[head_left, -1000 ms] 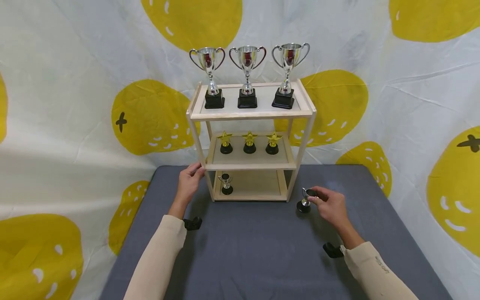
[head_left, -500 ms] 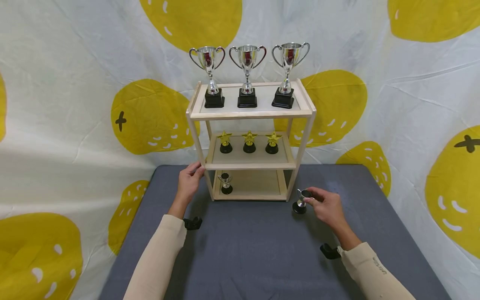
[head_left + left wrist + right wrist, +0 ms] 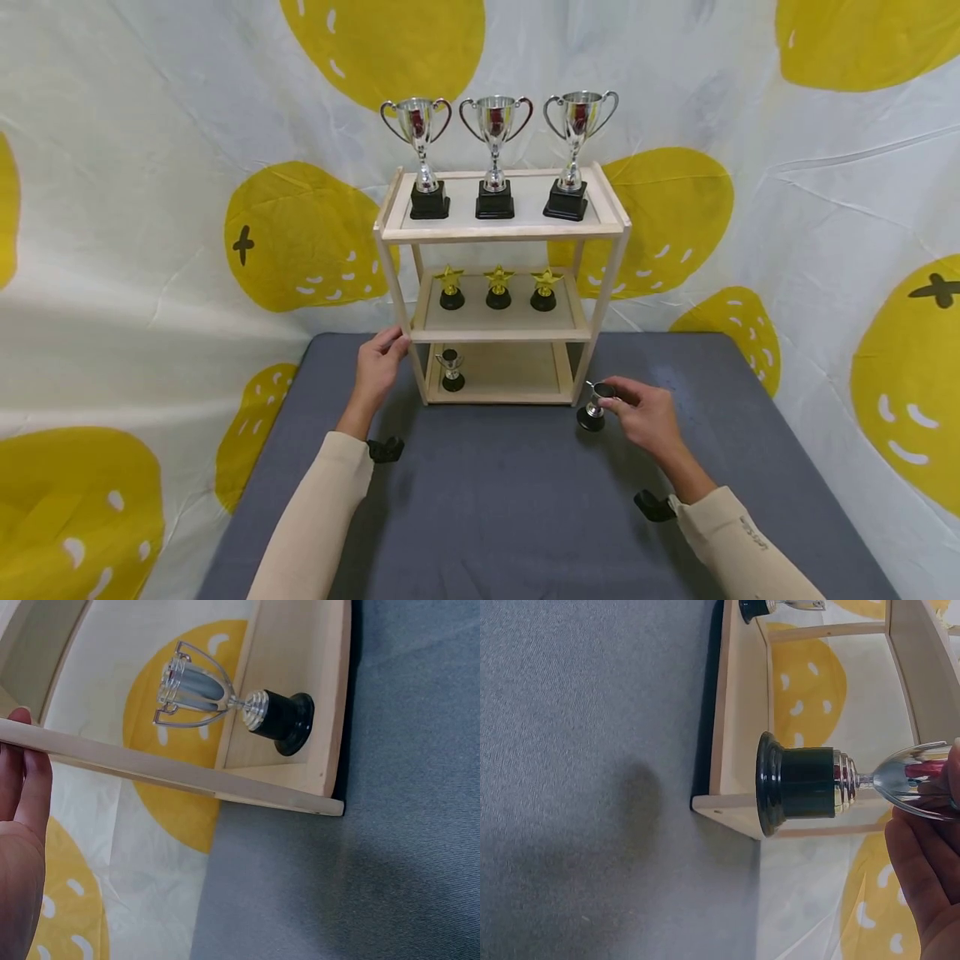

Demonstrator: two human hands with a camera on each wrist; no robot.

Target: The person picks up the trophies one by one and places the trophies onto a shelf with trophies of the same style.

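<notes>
My right hand (image 3: 648, 415) pinches a small silver trophy cup (image 3: 806, 782) by its cup, upright, just off the front right corner of a wooden shelf rack (image 3: 502, 234). Its round black base shows over the grey cloth, with a shadow below in the right wrist view. On the rack's other side, my left hand (image 3: 377, 365) holds the front left post (image 3: 127, 756), with fingers on both sides of it. A matching small trophy (image 3: 452, 372) stands at the left end of the bottom shelf.
Three large silver trophies, the middle one (image 3: 494, 154) among them, line the top shelf. Below them stand three gold star trophies, one (image 3: 498, 287) at the centre. Grey cloth (image 3: 495, 500) covers the table; a fruit-print curtain (image 3: 187, 208) hangs behind.
My right hand has carried the small trophy leftward, closer to the rack's right front post. My left hand has stayed at the left post.
</notes>
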